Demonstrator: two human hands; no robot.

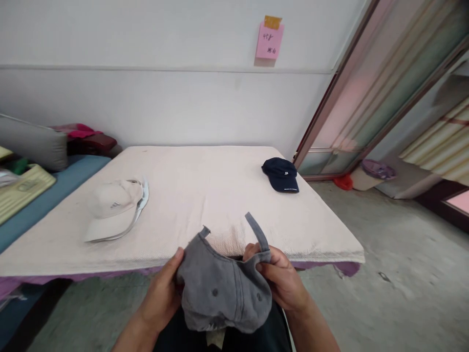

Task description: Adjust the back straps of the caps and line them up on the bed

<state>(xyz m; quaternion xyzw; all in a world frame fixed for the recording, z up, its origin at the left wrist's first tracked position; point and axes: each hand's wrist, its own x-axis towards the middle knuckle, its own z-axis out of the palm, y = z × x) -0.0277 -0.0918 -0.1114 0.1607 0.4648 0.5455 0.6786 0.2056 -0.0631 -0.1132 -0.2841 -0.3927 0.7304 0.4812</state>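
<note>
A grey baseball cap (223,288) is held in front of me, just off the near edge of the table, its back opening turned upward and away from me. Its two strap ends are apart: a long strap sticks up on the right and a short one on the left. My left hand (161,296) grips the cap's left side, thumb outside and fingers hidden behind the fabric. My right hand (280,278) pinches the right edge by the base of the long strap. A beige cap (113,205), stacked on a paler one, lies at the left. A navy cap (281,174) rests at the back right.
A pale cloth (205,181) covers the table. Left of it stands a blue surface with a grey cushion (32,142) and a yellow patterned item (29,190). A pink note (269,41) is taped to the wall. A bin (370,173) stands on the floor at the right.
</note>
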